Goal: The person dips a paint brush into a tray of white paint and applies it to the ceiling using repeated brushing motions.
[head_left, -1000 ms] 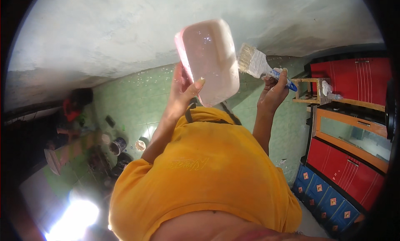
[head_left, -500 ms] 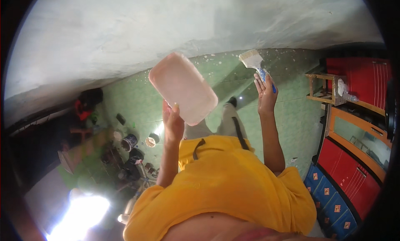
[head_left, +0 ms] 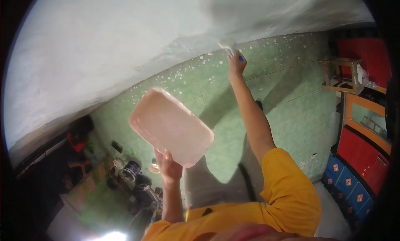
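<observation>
Right hand [head_left: 236, 62], fingers closed on a blue-handled paintbrush [head_left: 230, 46] whose bristles meet the white wall [head_left: 125, 45] just beyond them; left hand [head_left: 168, 168] grips the pink rectangular tray [head_left: 171, 126] from below, best held level.

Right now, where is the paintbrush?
In the head view, upper right of middle: the paintbrush is in the right hand, raised against the white wall above the green floor.

Home room mid-repaint: green tiled floor [head_left: 291, 116] speckled with white drips, fresh white plastered wall [head_left: 125, 53], red-panelled wooden cabinet [head_left: 366, 157], small wooden stool [head_left: 339, 76].
</observation>
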`<state>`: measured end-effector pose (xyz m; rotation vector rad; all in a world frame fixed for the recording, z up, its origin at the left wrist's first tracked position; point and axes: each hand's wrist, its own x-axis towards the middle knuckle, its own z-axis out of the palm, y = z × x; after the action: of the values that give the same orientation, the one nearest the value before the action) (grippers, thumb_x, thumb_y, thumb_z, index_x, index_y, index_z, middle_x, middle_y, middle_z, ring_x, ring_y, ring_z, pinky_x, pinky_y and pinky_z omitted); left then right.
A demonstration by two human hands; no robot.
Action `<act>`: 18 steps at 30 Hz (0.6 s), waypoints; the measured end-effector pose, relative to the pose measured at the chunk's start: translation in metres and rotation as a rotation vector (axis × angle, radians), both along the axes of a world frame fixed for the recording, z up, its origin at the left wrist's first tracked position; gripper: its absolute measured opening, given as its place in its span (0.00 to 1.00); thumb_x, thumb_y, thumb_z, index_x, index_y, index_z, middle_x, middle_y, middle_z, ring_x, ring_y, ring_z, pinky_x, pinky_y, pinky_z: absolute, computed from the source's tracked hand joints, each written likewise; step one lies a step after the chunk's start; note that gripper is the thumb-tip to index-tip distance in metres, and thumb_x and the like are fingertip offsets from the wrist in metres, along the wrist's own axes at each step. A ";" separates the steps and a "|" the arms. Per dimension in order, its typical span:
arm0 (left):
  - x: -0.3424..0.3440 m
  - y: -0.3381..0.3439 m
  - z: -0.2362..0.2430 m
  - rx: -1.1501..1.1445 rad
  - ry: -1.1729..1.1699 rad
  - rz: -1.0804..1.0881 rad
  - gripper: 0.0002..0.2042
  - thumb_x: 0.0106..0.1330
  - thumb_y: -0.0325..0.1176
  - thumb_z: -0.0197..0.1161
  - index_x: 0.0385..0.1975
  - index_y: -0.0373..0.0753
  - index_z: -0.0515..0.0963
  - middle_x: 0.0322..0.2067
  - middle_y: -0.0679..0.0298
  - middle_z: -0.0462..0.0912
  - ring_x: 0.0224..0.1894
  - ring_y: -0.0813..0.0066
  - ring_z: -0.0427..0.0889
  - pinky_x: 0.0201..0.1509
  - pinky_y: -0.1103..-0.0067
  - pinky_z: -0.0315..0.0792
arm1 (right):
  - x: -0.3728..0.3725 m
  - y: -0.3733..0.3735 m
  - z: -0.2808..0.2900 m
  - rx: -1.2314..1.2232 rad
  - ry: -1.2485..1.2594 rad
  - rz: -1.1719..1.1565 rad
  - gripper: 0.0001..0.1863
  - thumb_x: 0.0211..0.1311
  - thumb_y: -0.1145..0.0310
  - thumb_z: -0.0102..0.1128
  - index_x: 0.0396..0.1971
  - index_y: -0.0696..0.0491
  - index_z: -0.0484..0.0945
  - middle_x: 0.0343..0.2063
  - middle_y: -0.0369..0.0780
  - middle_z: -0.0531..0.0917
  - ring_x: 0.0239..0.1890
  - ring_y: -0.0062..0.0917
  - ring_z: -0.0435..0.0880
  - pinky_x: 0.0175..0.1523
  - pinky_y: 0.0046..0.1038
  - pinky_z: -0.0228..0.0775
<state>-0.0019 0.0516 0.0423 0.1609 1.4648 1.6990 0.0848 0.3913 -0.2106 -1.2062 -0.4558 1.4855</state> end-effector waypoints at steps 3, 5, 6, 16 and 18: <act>0.005 0.003 -0.031 0.086 -0.163 0.082 0.33 0.60 0.37 0.57 0.63 0.37 0.52 0.58 0.58 0.62 0.60 0.62 0.63 0.63 0.65 0.59 | -0.023 0.026 -0.007 0.091 0.105 -0.067 0.17 0.63 0.67 0.50 0.42 0.68 0.71 0.38 0.45 0.78 0.43 0.31 0.80 0.48 0.27 0.73; 0.005 -0.018 -0.031 0.059 -0.154 0.113 0.32 0.61 0.38 0.56 0.63 0.38 0.52 0.58 0.58 0.62 0.60 0.62 0.63 0.63 0.64 0.59 | -0.038 0.003 0.026 0.089 0.104 -0.015 0.18 0.64 0.67 0.50 0.44 0.69 0.70 0.40 0.46 0.77 0.44 0.32 0.80 0.50 0.28 0.73; 0.006 -0.028 -0.032 0.041 -0.161 0.135 0.31 0.61 0.38 0.55 0.63 0.38 0.52 0.58 0.57 0.62 0.60 0.62 0.63 0.63 0.64 0.59 | -0.040 -0.004 0.053 0.126 0.090 0.026 0.19 0.65 0.67 0.50 0.46 0.69 0.69 0.42 0.47 0.77 0.46 0.32 0.79 0.53 0.29 0.72; 0.023 -0.040 -0.061 -0.013 -0.185 0.115 0.33 0.57 0.48 0.55 0.60 0.34 0.59 0.55 0.55 0.67 0.57 0.57 0.67 0.60 0.61 0.63 | -0.003 -0.022 0.044 0.302 0.200 0.045 0.24 0.67 0.64 0.48 0.55 0.67 0.62 0.50 0.47 0.73 0.55 0.36 0.73 0.61 0.34 0.65; 0.018 -0.047 -0.078 -0.019 -0.167 0.101 0.33 0.57 0.48 0.55 0.60 0.34 0.59 0.54 0.54 0.67 0.57 0.56 0.68 0.59 0.61 0.63 | -0.011 -0.021 -0.009 0.229 0.250 0.034 0.24 0.67 0.63 0.48 0.56 0.63 0.63 0.56 0.43 0.70 0.59 0.36 0.69 0.63 0.31 0.61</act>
<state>0.0165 0.0043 -0.0354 -0.0648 1.3842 1.7347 0.0742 0.3703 -0.2194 -0.8250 -0.4630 1.5430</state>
